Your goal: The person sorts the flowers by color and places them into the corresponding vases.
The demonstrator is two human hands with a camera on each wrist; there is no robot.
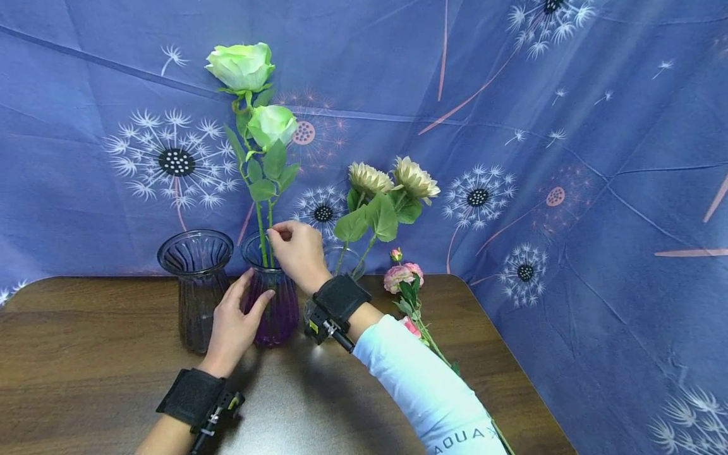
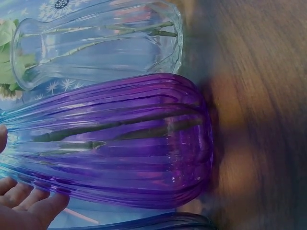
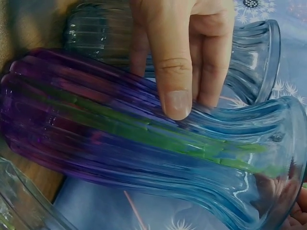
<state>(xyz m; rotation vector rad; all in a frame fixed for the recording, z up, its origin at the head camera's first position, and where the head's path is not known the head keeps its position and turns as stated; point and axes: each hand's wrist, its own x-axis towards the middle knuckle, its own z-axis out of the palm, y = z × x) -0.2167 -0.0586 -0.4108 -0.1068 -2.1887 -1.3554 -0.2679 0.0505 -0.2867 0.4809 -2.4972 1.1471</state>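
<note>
A ribbed glass vase (image 1: 281, 316), purple at the base and bluish at the neck, stands upright on the table. My left hand (image 1: 233, 325) holds its side, thumb and fingers spread around the body; the right wrist view shows the thumb (image 3: 176, 98) against the glass. Two pale green artificial roses (image 1: 241, 68) rise from its mouth, their stems (image 2: 120, 127) visible inside through the glass. Just above the rim, my right hand (image 1: 304, 256) pinches a rose stem between thumb and forefinger.
A dark grey glass vase (image 1: 196, 303) stands to the left. On the right, a clear vase (image 2: 105, 43) holds cream flowers (image 1: 415, 180), partly hidden by my right wrist. Pink flowers (image 1: 400, 277) on long stems lie farther right, beside my sleeve. A dandelion-print cloth (image 1: 364, 76) hangs behind.
</note>
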